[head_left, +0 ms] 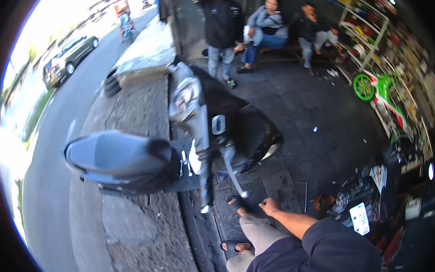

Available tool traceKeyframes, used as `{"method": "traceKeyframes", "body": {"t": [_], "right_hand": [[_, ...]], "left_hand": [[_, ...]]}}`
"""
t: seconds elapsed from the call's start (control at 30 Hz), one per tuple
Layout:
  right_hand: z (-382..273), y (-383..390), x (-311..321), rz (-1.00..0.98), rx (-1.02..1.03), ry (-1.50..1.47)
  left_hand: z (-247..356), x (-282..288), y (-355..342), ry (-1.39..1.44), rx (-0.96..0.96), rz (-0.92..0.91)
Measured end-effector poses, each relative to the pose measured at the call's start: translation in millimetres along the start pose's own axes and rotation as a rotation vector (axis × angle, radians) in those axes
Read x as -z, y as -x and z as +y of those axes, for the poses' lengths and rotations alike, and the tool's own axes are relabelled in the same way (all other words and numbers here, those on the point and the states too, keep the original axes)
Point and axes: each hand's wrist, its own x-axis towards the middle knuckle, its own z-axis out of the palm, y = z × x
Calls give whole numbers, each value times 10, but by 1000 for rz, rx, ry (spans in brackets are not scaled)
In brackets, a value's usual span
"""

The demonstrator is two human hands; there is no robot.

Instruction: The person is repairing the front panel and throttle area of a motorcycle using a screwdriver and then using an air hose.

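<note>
A black motor scooter [246, 123] with a blue-grey seat [117, 156] stands in front of me. Its near handlebar grip [206, 184] and silver brake lever [234, 174] point toward my feet. My right hand [269, 207] is close to the lever's tip but apart from it. Its fingers are curled together, and anything in them is too small to tell. My left hand is out of view. Shiny metal pieces, perhaps wrenches [185, 163], lie on the scooter's footboard.
Several people sit on a bench [272, 55], and one person [222, 28] stands beyond the scooter. A green-and-white motorbike [384, 96] stands by crowded shelves [367, 30]. A white plate [359, 218] and loose parts lie at lower right. A car [70, 59] is on the road at left.
</note>
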Motion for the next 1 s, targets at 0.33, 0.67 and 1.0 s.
{"method": "traceKeyframes", "body": {"t": [0.33,0.67,1.0], "right_hand": [[2040,-1053,897,120,-599,-220],[2358,-2760,2491,24,-418,-318],[1607,-4755,2759,33,-140,-297]], "left_hand": [[1395,-1359,1046,-344,-51,109],[1471,-3214,2031,-398,129,190],[1462,-4138,1739,-414,253,169]]}}
